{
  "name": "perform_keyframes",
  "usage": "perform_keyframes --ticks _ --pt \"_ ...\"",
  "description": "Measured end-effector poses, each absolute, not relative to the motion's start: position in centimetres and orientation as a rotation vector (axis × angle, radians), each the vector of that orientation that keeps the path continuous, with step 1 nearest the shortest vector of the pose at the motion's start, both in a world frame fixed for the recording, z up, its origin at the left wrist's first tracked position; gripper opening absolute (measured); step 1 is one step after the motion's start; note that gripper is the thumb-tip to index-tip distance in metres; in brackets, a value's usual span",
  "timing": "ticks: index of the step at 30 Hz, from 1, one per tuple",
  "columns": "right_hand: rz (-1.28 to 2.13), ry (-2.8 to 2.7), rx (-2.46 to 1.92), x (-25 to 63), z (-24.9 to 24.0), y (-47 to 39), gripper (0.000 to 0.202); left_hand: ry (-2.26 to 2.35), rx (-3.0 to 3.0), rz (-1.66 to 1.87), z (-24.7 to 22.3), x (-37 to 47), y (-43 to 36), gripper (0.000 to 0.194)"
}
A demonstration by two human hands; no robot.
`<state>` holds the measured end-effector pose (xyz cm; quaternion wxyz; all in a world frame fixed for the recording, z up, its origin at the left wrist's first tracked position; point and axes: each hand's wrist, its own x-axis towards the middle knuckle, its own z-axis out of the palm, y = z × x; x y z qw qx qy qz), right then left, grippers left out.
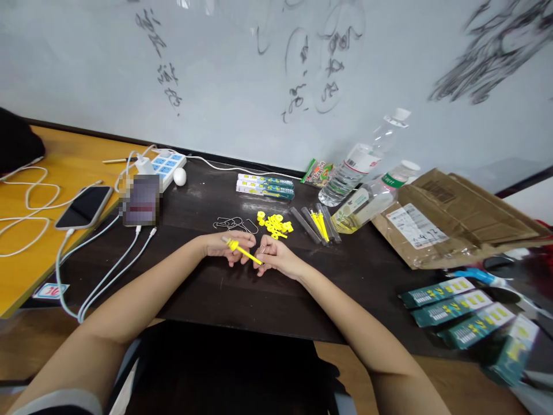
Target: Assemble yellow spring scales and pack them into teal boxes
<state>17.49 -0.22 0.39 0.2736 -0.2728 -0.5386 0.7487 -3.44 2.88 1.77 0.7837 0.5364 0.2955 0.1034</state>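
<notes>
In front of me, over the dark table, my left hand (218, 244) is closed around a slim yellow plastic stick (247, 253) with a wider collar and a clear end. The stick slants down to the right, its tip close to my right fingers. My right hand (280, 257) pinches a small bent metal hook (262, 249) beside that tip; whether the two touch, I cannot tell. Just beyond my hands lie a tangle of metal hooks (235, 223) and a pile of small yellow plastic parts (275, 223). Clear tubes (306, 226), some with yellow pieces inside, lie to their right.
Flat green-and-white boxes (265, 189) lie at the back, and several more boxes (451, 308) at the right. Two plastic bottles (352, 173) lean near a brown parcel (432, 213). A power strip (170, 167), cables and a phone (85, 206) occupy the left. A whiteboard (216, 86) stands behind.
</notes>
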Motion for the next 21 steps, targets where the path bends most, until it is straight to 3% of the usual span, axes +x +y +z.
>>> perform_keyframes --ticks 6,15,21 --pt "1.896 -1.345 -0.805 17.3 0.4 0.0 0.040 0.598 1.016 0.350 1.3 -3.7 3.5 0.025" --pt "1.213 -1.651 -0.944 17.2 -1.3 0.6 0.031 0.773 1.228 0.558 0.8 -1.9 2.4 0.034" --pt "0.983 -1.609 -1.040 17.7 -0.8 0.7 0.025 0.724 1.355 0.502 0.6 -1.6 2.2 0.018"
